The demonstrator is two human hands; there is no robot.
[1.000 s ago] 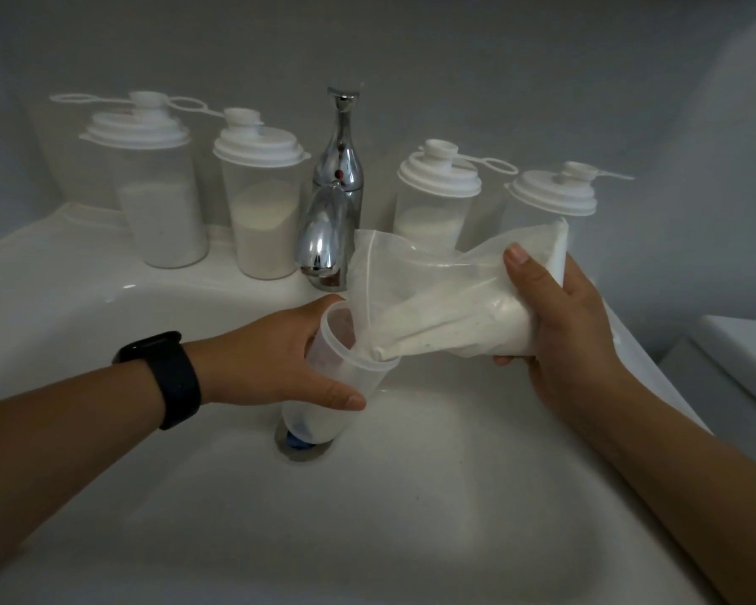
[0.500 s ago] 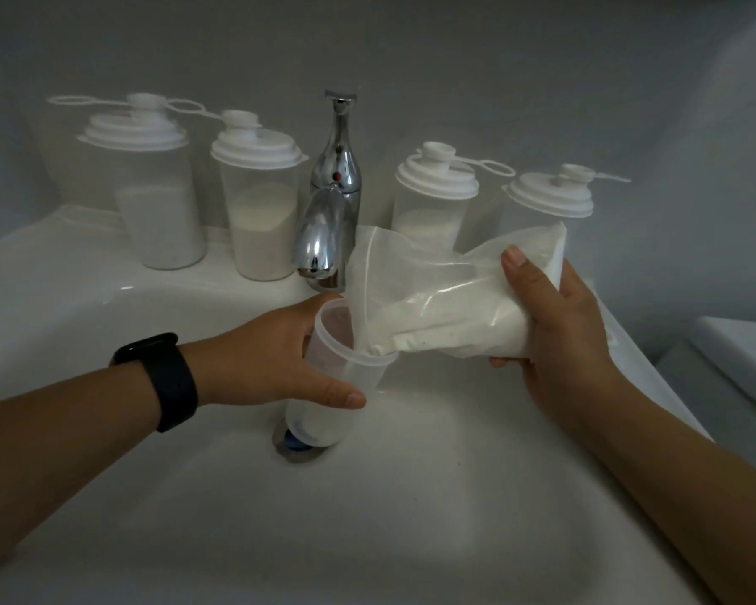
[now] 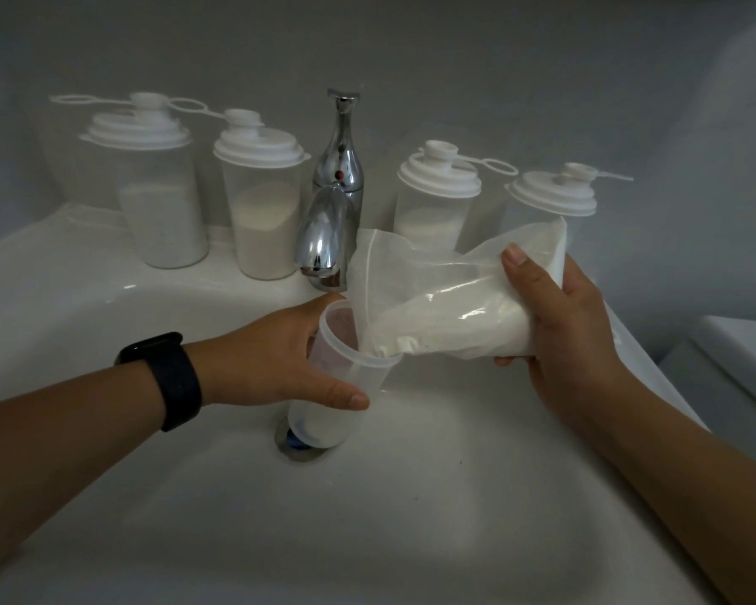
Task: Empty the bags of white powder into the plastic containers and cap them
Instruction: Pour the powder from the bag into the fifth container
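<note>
Pour under way; spill risk at rim.
Left hand [image 3: 280, 360] fingers wrap the tilted clear plastic cup [image 3: 337, 377]; right hand [image 3: 559, 329] fingers clamp the translucent powder bag [image 3: 446, 316], whose floppy mouth could slip off, dumping powder into the white sink [image 3: 367, 517].

The bag [image 3: 446, 299] I grip is thin, crinkled, translucent plastic, glinting over fine matt white powder. My open container [image 3: 341, 373] is frosted, smooth plastic. At twelve o'clock the faucet [image 3: 330, 224] is mirror-polished chrome; the sink [image 3: 411, 517] is glossy white ceramic.
</note>
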